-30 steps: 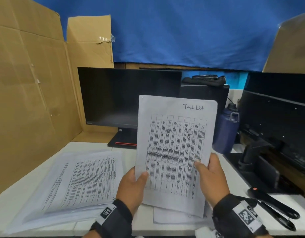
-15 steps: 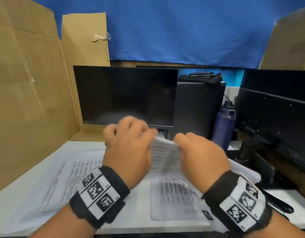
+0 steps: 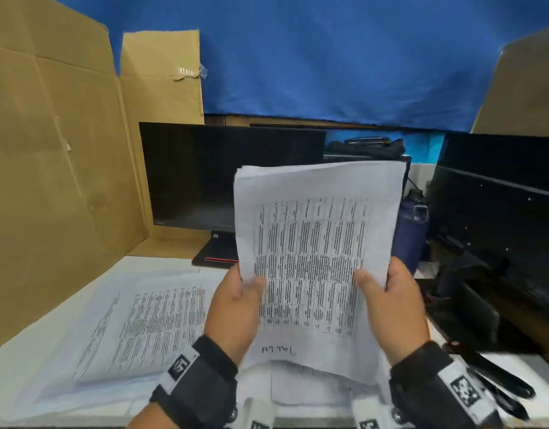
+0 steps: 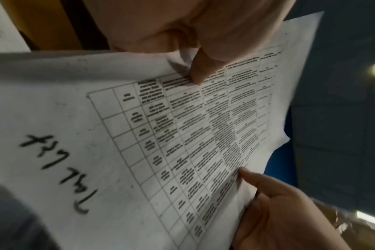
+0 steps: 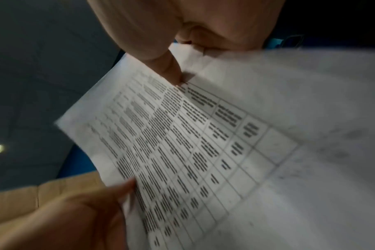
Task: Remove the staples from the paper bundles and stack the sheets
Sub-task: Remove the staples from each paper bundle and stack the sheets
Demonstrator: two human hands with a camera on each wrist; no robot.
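I hold a paper bundle (image 3: 316,243) upright in front of me, with a printed table facing me and a handwritten note upside down near its bottom edge. My left hand (image 3: 245,289) pinches its lower left edge, thumb on the front. My right hand (image 3: 372,283) pinches the lower right edge the same way. In the left wrist view the left thumb (image 4: 199,72) presses on the bundle (image 4: 139,135); in the right wrist view the right thumb (image 5: 171,72) does so on the bundle (image 5: 225,143). No staple shows. A stack of loose sheets (image 3: 137,329) lies on the table to the left.
More paper (image 3: 301,388) lies under the bundle on the white table (image 3: 25,366). Behind stand a dark monitor (image 3: 223,174) and cardboard walls (image 3: 50,181). To the right are a blue bottle (image 3: 411,230), a second monitor (image 3: 499,212) and a black long-handled tool (image 3: 496,382).
The bundle stood with the handwriting at the top, was turned over low above the table, and is now raised again with the handwriting at the bottom.
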